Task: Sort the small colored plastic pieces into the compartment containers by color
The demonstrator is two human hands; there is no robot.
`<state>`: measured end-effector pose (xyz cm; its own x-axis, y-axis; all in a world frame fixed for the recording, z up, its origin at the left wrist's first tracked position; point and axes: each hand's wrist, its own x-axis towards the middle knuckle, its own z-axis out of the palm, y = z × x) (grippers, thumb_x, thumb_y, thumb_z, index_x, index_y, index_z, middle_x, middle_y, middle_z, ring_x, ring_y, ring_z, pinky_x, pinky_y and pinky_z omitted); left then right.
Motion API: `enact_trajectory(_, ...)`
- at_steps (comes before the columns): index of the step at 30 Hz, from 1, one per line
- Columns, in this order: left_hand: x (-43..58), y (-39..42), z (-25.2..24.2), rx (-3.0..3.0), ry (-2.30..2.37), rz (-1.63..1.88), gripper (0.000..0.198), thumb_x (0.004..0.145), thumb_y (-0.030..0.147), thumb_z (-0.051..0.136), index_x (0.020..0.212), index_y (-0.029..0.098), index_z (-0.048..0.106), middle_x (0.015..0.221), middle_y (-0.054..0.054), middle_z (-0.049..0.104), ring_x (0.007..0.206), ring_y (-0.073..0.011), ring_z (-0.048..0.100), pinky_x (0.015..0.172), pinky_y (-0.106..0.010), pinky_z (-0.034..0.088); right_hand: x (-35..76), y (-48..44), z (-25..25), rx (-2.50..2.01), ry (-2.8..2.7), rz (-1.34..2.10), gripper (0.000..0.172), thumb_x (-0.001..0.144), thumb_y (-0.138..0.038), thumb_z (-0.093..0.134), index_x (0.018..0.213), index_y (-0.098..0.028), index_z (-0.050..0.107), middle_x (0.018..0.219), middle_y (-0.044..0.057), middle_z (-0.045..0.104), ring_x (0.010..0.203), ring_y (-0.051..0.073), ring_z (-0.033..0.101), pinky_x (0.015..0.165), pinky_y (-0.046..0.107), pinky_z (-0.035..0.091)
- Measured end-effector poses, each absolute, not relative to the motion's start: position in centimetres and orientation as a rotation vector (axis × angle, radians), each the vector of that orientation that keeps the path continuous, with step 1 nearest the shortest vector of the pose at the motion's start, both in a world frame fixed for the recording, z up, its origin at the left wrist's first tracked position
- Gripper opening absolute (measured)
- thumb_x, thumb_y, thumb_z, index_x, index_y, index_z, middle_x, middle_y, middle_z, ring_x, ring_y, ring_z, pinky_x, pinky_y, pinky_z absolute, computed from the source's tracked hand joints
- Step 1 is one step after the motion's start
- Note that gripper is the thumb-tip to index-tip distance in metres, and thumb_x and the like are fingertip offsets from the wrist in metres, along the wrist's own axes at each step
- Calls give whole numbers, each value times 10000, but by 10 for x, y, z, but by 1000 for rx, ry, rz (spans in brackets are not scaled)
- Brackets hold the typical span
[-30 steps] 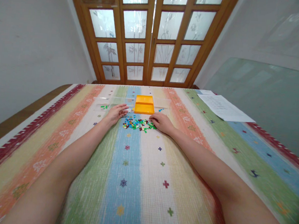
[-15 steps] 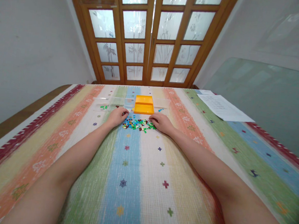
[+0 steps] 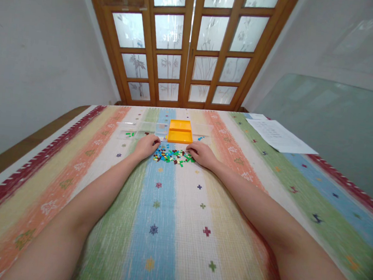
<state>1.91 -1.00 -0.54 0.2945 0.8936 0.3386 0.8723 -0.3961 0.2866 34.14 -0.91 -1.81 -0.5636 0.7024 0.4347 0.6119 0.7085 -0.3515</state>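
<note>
A loose pile of small building bricks (image 3: 173, 156), blue, green, brown, yellow and white, lies on the striped tablecloth (image 3: 180, 209). At its left edge is my left hand (image 3: 146, 147), fingers curled in and thumb close to them. My right hand (image 3: 202, 153) rests against the right side of the pile, its fingers closed and pointing inward. Whatever either hand may hold is too small or hidden to make out. Just behind the pile stands a yellow tray (image 3: 180, 137) with two compartments. Clear plastic trays (image 3: 143, 127) flank it, partly behind my left hand.
Green pieces (image 3: 130, 134) sit in the clear tray on the left, and blue pieces (image 3: 201, 138) lie right of the yellow tray. Printed paper sheets (image 3: 281, 135) rest at the far right. Beyond the table are wooden doors (image 3: 189, 49) with frosted panes.
Both hands hold nearly the same place and pose. The whole view has shifted very slightly; the trays and the pile look unchanged.
</note>
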Motion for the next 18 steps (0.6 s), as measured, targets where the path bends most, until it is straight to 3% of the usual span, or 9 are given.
enact_trajectory(8,17,1,-16,2135,1613,1088,129,910,254,565,944,205,679,870,-38,711,773,-193,621,733,-314,446,341,-10,-18,-990,-2349,231,200,962,-173,563,990,-213,756,985,67,751,954,224,645,874,331,456)
enact_trajectory(12,20,10,-21,1666,1487,1236,89,846,243,592,894,190,645,750,-5,668,650,-150,584,647,-264,444,341,-9,-18,-974,-2354,219,200,966,-170,561,999,-209,754,1000,67,753,965,226,647,879,331,455)
enact_trajectory(18,21,9,-13,1224,1385,1348,161,773,246,678,910,165,658,798,-21,705,586,-91,572,538,-194,408,342,-8,-19,-985,-2365,199,190,967,-170,577,1004,-213,758,997,66,756,963,228,643,881,329,452)
